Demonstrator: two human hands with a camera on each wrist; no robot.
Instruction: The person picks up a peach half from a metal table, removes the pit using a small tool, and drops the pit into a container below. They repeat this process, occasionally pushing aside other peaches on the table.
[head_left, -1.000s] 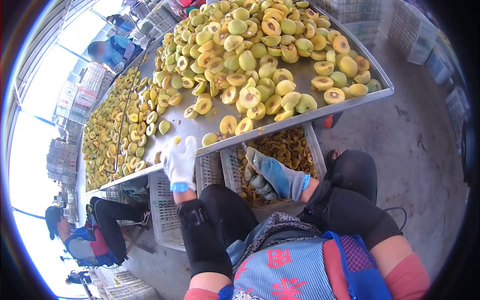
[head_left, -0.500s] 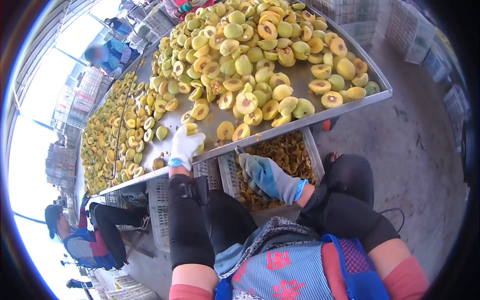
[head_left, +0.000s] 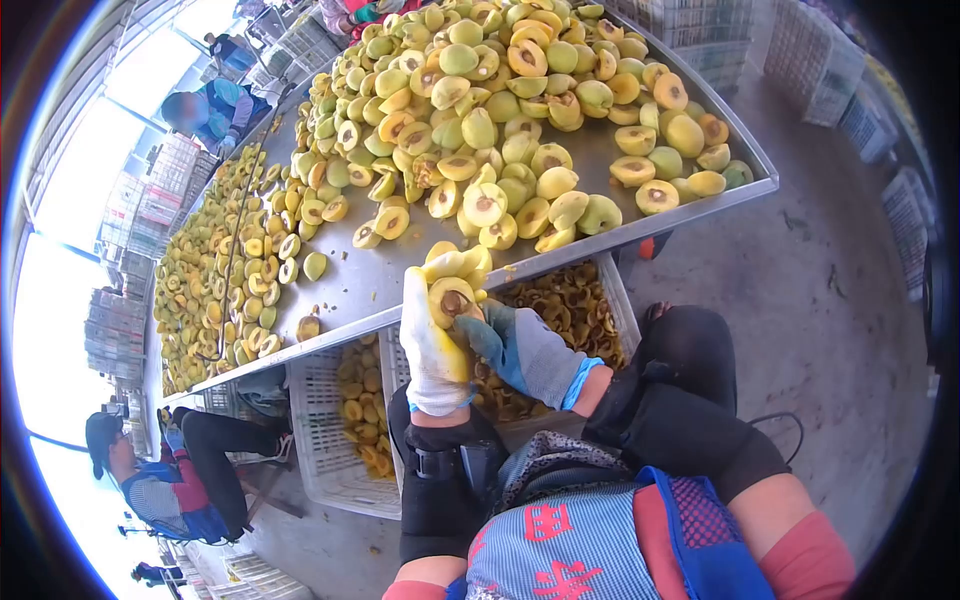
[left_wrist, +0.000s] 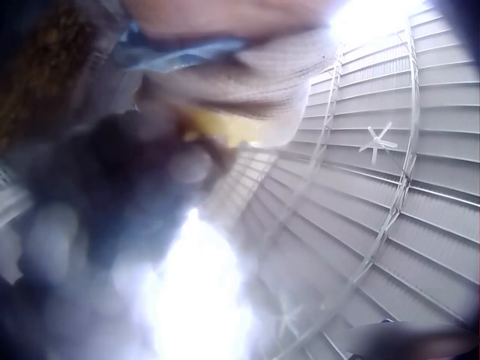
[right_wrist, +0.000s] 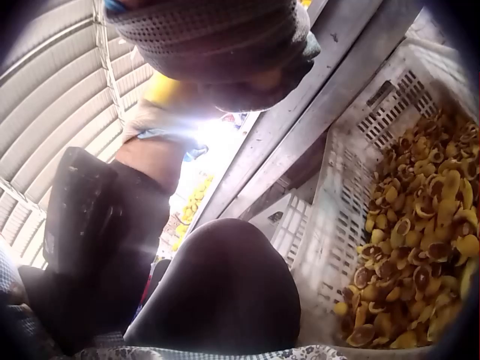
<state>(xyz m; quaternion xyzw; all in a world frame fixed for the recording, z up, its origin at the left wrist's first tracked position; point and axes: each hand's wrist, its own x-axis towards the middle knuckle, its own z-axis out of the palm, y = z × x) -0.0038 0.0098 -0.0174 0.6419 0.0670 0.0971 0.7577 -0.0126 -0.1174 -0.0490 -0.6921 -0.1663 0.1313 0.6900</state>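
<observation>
In the head view my left hand [head_left: 432, 340], in a white glove, holds several yellow-green peach halves just off the tray's front edge. One peach half [head_left: 450, 300] has its cut face up, showing a brown pit hollow. My right hand [head_left: 520, 350], in a grey and blue glove, is curled with its fingertips right at that half. The small metal-tipped tool it grips in the earlier frames is hidden now. The left wrist view is blurred; a glove cuff [left_wrist: 247, 75] and some yellow fruit [left_wrist: 225, 127] show. The right wrist view has the right glove [right_wrist: 225, 45] up close.
A metal-edged tray [head_left: 690, 212] bears a large heap of peach halves [head_left: 470, 110]. Below it stand a crate of brownish-yellow scraps [right_wrist: 420, 232] and a white crate [head_left: 320, 420] with yellow pieces. A seated person [head_left: 160, 480] is at left, another person [head_left: 215, 110] across the tray.
My left hand has picked up peach halves at the tray's front edge and brought them right, up against my right hand. The right hand has turned in toward the fruit.
</observation>
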